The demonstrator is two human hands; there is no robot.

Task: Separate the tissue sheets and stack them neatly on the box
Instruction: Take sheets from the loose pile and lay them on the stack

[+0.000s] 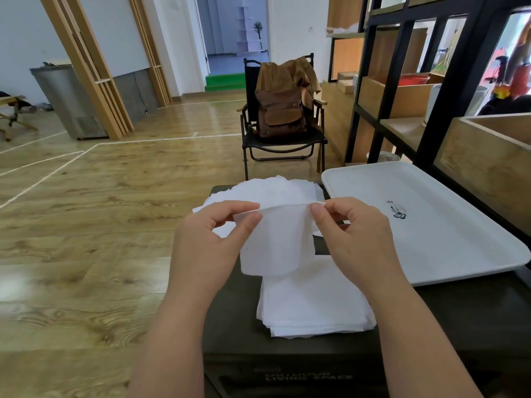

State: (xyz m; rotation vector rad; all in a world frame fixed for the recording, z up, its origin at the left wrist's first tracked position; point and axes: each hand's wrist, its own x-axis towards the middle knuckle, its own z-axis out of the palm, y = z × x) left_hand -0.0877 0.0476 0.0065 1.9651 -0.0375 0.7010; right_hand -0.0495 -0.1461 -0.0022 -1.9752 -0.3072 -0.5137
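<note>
A white tissue sheet [275,239] hangs in the air above a dark box [230,320]. My left hand [212,239] pinches its top left edge between thumb and fingers. My right hand [353,228] pinches the top right corner. Under the hands, a squared stack of white sheets [313,305] lies on the near part of the box lid. A looser, fanned pile of tissues [275,191] rests at the far end of the box.
A white tray [448,225] sits on the box's right side, against a black and wood shelf unit [402,81]. Beyond the box stands a black folding chair [250,139] with a brown backpack [281,110]. Wood floor spreads to the left.
</note>
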